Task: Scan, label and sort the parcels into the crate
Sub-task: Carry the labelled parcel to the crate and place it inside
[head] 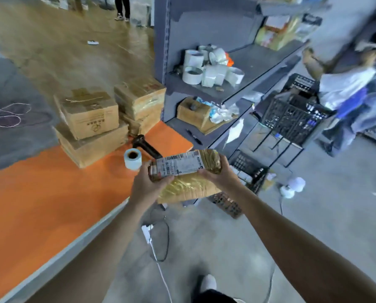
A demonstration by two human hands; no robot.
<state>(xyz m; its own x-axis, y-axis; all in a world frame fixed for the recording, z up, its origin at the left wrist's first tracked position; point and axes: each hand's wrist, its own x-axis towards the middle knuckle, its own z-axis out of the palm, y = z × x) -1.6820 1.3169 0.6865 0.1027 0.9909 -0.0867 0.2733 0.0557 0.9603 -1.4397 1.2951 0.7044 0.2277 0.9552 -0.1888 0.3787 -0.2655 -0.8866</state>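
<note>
Parcel (182, 171), wrapped in brown tape with a white shipping label (178, 164) facing up, is held in the air just past the corner of the orange worktop (51, 193), above the grey floor (314, 215). The left hand (147, 184) grasps its near-left end, fingers (164, 179) curled over the label's edge. The right hand (221, 172) grips the right end, thumb on top and fingers wrapped underneath.

On the worktop, just beyond the left hand, a label roll (133, 159) stands on end, and a black scanner (144, 143) lies beside it. Farther back sit stacked cardboard boxes (90, 125).

A grey shelf unit (204, 29) rises past the worktop's end, with a heap of tape rolls (209, 68) on one shelf and an open box (193, 113) of crumpled plastic on the shelf below. A pen (194, 136) lies near that shelf's edge.

Beneath and beyond the parcel, black crates (248, 169) stand on the floor, with another crate (294, 115) raised on a wire stand. Cables (160, 248) trail across the floor.
</note>
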